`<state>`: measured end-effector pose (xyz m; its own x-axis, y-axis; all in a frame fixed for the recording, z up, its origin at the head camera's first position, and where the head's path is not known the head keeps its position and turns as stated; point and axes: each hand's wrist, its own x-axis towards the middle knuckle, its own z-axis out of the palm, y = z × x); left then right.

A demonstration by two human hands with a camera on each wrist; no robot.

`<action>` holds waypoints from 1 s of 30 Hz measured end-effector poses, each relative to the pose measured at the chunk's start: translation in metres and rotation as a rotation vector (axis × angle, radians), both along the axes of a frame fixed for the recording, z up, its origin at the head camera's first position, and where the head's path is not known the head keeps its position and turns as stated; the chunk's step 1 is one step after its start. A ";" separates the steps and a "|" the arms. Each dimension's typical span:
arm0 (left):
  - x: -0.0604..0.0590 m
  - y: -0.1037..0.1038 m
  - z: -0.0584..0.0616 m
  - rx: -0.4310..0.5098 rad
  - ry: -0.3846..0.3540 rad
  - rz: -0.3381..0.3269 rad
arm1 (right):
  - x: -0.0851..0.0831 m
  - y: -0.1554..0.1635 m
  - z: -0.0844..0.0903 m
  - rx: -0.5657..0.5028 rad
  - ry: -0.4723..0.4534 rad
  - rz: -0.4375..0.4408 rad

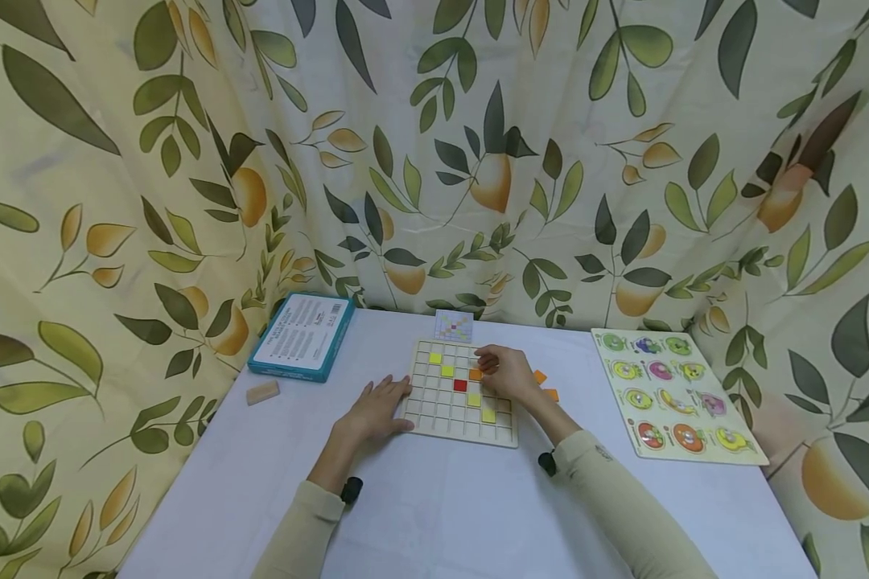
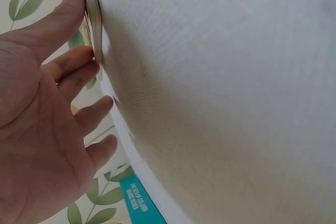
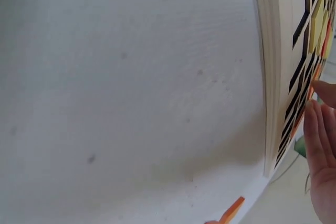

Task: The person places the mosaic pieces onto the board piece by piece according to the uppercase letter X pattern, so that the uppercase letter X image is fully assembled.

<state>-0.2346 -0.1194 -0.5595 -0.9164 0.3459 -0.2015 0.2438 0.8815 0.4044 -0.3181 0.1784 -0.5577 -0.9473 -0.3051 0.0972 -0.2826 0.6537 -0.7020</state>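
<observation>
The right hand [image 1: 505, 375] lies over the upper right part of the wooden grid board [image 1: 434, 412], its fingers bent down onto an orange tile [image 1: 475, 374] there; whether they pinch the tile or only press it cannot be told from the head view, and the right wrist view shows only fingertips beside the board's edge. The left hand [image 1: 376, 410] rests flat with straight fingers against the board's left edge, steadying it. So far the board carries few tiles: two yellow tiles [image 1: 441, 363] upper left, a red tile [image 1: 459, 385] near the middle, two more yellow lower right, and the orange one under the fingers. Most cells remain bare, so the filling seems early. Spare orange tiles [image 1: 545, 385] wait on the white table [image 1: 434, 507] just right of the board, and a pattern card [image 1: 453, 326] stands behind it.
</observation>
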 end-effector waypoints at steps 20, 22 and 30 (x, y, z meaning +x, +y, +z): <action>0.001 0.000 0.001 -0.004 -0.004 0.007 | 0.012 0.056 0.004 0.046 0.084 -0.171; 0.001 0.000 0.001 -0.006 -0.005 0.009 | 0.013 0.062 0.003 0.052 0.093 -0.179; -0.003 0.001 -0.005 -0.018 -0.012 0.014 | 0.014 0.084 -0.001 0.103 0.085 -0.237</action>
